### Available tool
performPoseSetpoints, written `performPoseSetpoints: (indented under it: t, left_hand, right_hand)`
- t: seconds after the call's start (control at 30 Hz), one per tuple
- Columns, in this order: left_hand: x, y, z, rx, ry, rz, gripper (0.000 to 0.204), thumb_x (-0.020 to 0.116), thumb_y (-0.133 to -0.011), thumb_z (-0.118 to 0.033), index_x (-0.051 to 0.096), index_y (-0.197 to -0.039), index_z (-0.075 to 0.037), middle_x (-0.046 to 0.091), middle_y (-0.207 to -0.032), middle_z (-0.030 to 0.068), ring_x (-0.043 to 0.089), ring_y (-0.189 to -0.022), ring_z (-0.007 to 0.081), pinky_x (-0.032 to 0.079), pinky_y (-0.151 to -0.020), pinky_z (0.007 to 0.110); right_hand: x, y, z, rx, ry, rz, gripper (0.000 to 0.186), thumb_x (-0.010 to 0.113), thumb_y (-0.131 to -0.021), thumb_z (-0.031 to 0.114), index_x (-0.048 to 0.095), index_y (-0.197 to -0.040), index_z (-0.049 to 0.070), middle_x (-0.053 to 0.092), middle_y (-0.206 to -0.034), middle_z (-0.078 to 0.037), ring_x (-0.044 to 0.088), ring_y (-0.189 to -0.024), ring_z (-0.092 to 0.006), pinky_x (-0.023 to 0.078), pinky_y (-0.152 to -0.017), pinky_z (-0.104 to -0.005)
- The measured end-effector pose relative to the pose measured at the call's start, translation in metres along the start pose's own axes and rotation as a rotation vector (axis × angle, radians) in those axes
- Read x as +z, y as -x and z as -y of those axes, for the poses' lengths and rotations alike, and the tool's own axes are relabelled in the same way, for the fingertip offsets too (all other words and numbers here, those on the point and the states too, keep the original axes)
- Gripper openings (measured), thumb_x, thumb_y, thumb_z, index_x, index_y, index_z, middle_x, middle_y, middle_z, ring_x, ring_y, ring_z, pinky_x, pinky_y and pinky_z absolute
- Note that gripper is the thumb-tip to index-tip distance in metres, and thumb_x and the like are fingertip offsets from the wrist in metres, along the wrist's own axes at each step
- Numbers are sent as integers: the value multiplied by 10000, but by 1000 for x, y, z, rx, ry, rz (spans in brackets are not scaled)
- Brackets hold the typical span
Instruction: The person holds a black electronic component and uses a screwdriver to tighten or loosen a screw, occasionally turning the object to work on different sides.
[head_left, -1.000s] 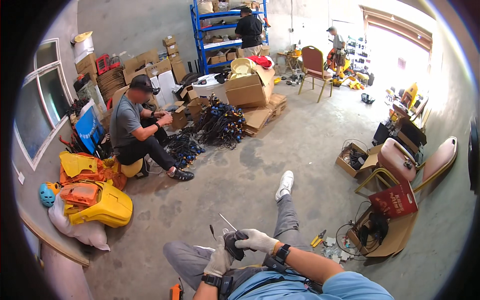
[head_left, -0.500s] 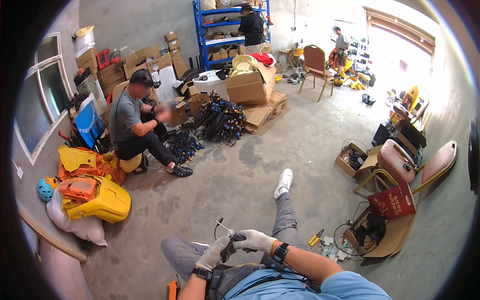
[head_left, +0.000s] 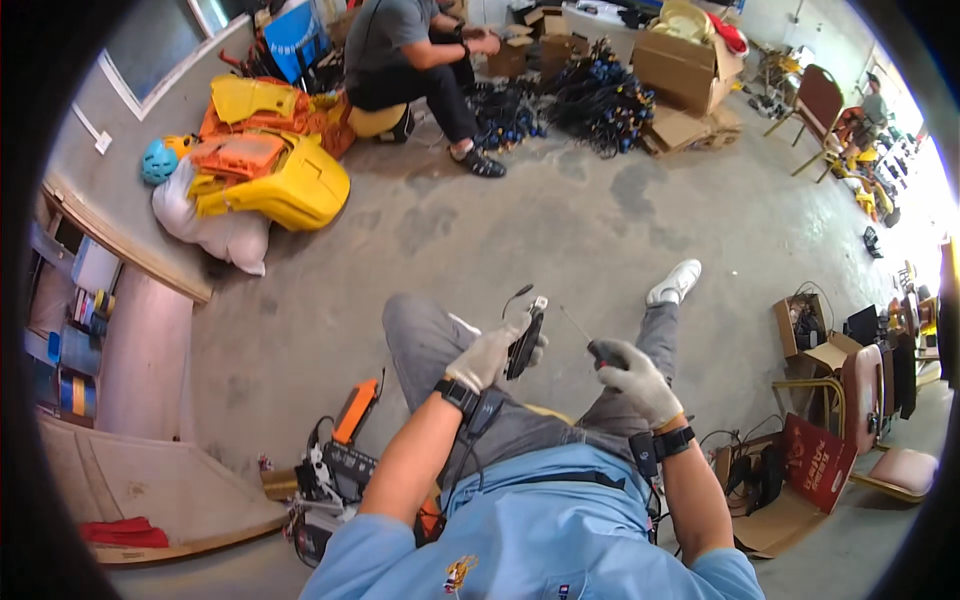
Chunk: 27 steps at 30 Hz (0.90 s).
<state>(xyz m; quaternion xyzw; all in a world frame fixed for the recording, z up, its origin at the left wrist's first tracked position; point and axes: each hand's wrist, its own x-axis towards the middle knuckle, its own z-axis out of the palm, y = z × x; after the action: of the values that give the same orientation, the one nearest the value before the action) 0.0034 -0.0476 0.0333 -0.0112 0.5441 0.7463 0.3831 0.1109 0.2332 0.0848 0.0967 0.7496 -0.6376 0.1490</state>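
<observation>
My left hand [head_left: 488, 358], in a pale work glove, is closed around a slim black part [head_left: 525, 343] over my lap. A silvery metal fitting sits at its upper end, and a short black cable [head_left: 518, 294] sticks out beside it. Off to the right, my gloved right hand [head_left: 642, 386] grips a screwdriver [head_left: 604, 353] with a black and red handle. Its thin shaft points up and left toward the black part, without touching it.
Beside my left arm lie an orange-and-black tool [head_left: 355, 410] and tangled cables. Yellow and orange plastic shells [head_left: 300, 185] stand at the left. At the right are a cardboard box [head_left: 775, 535] and a chair [head_left: 862, 395]. A seated person [head_left: 400, 45] works near heaped black cables [head_left: 600, 100].
My hands were together at the black part and are now apart, the right one drawn off to the right with the screwdriver. My view has swung left and downward.
</observation>
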Motion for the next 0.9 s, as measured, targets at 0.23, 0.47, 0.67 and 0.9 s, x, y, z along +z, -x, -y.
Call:
performPoseSetpoints:
  t: [0.23,0.47,0.67,0.9]
  left_hand:
    - [-6,3,3,167,118,72,581,605,-1072,-474,504,-1536,-139,701,-1127,94,720,-913,188,607,-845,348]
    - [-5,5,5,164,124,112,649,632,-1049,-476,466,-1589,-157,695,-1140,111,716,-934,207,601,-881,364]
    - [-5,3,5,162,132,145,645,629,-1048,-463,469,-1589,-149,697,-1154,122,718,-954,218,604,-895,376]
    - [-1,9,-2,143,95,168,648,621,-1041,-486,478,-1580,-156,700,-1160,113,716,-947,206,612,-887,359]
  right_hand:
    - [7,18,15,54,-364,-133,487,696,-943,79,584,-1395,-63,712,-1083,-70,623,-759,-77,510,-654,-211]
    - [11,30,14,90,-307,-107,476,692,-966,132,613,-1398,-52,728,-1020,-63,626,-703,-66,504,-616,-205]
    - [13,27,1,86,-365,-118,451,699,-970,159,651,-1375,-32,697,-941,-29,627,-714,-72,493,-593,-214]
    - [12,31,12,79,-382,-74,430,680,-980,143,654,-1374,-28,712,-979,-32,617,-705,-55,471,-565,-202]
